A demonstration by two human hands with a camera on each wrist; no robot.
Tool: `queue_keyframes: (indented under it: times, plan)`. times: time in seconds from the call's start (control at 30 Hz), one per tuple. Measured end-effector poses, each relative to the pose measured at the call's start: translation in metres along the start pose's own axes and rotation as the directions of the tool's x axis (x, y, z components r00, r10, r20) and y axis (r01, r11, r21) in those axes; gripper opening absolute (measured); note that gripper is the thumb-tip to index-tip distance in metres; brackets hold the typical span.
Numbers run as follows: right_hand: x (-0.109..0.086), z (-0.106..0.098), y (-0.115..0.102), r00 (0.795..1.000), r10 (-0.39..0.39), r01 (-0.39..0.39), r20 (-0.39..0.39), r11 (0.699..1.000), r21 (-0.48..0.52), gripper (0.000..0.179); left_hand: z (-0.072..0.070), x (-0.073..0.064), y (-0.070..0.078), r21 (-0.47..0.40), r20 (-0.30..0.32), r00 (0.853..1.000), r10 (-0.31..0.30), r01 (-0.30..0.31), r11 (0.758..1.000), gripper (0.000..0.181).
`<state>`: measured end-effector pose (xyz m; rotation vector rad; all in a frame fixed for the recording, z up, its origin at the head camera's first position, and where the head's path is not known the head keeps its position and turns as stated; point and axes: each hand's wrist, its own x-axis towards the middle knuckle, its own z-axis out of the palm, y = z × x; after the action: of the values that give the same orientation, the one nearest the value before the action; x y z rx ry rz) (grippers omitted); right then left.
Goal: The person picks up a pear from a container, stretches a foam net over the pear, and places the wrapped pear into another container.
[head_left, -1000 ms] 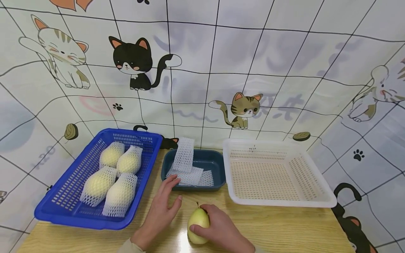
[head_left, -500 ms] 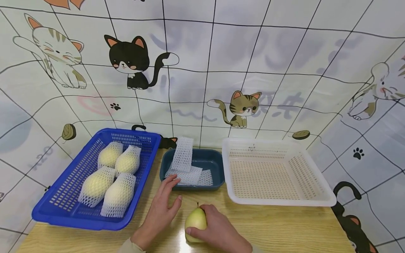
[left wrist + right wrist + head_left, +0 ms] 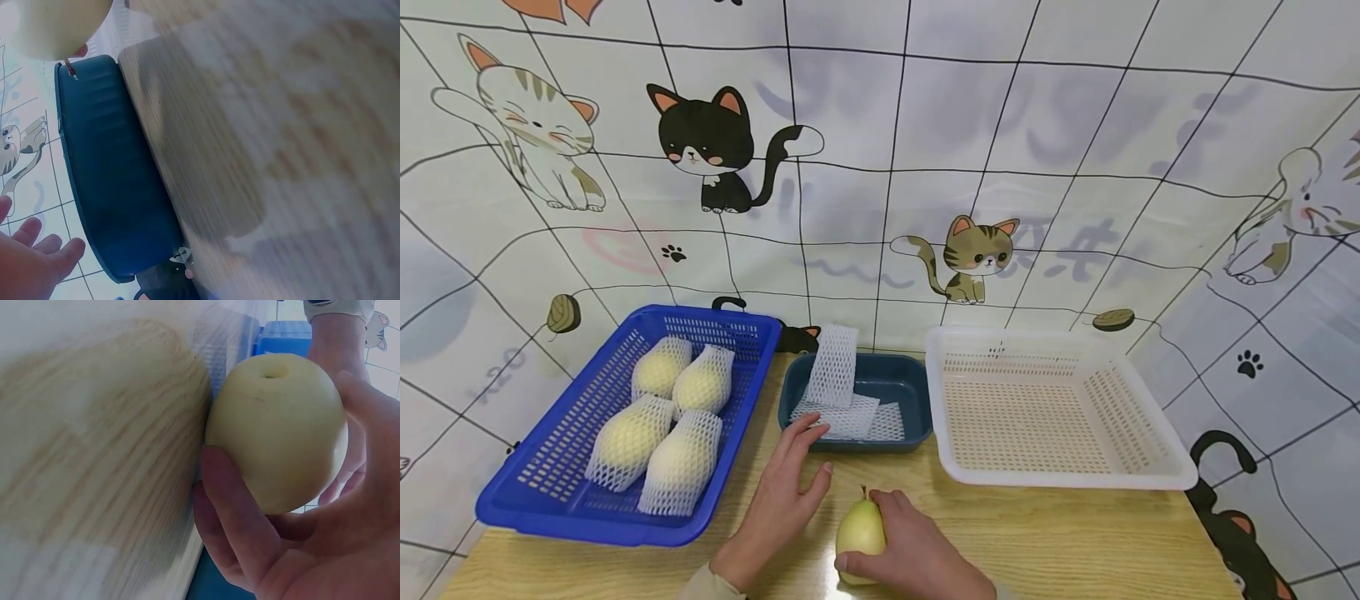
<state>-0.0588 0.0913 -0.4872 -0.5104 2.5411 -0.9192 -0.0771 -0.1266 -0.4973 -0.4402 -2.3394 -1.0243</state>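
Note:
A yellow-green pear [image 3: 860, 530] with a short stem is gripped in my right hand [image 3: 912, 546], near the table's front edge. In the right wrist view the fingers [image 3: 240, 519] and thumb curl round the pear [image 3: 278, 425], whose bottom end faces the camera. My left hand [image 3: 782, 492] stays to the left of the pear, fingers loosely extended, holding nothing. Its fingertips are at the near rim of a dark teal tray [image 3: 917, 400], and whether they touch it I cannot tell. White foam net sleeves [image 3: 835, 367] lie in that tray, one leaning over the back rim.
On the left a blue basket [image 3: 542, 500] holds several pears in foam nets [image 3: 681, 462]. To the right a white perforated basket [image 3: 1067, 479] stands beside the tray. A cat-patterned sheet [image 3: 850, 200] hangs behind the wooden table [image 3: 1037, 542].
My right hand has shifted slightly to the left with the pear, which now stands more upright. The left hand has kept its place. The head view has moved a little.

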Motion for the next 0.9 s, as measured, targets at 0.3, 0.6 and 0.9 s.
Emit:
queue_keyframes:
  times: [0.3,0.6,0.9]
  plan:
    - [-0.001,-0.005,-0.002,1.0,0.019,-0.019,0.02,1.0,-0.018,0.099,-0.002,0.002,0.0,0.012,-0.011,1.0,0.005,-0.005,1.0,0.053]
    - [-0.008,-0.018,0.003,0.999,-0.039,0.039,-0.006,0.999,0.001,0.097,-0.005,0.008,-0.001,0.003,-0.02,1.0,0.006,-0.006,1.0,0.051]
    - [-0.022,-0.034,-0.004,0.982,-0.147,0.15,-0.119,0.989,0.016,0.085,-0.007,0.034,0.003,0.016,0.007,0.998,-0.057,0.057,0.998,0.05]
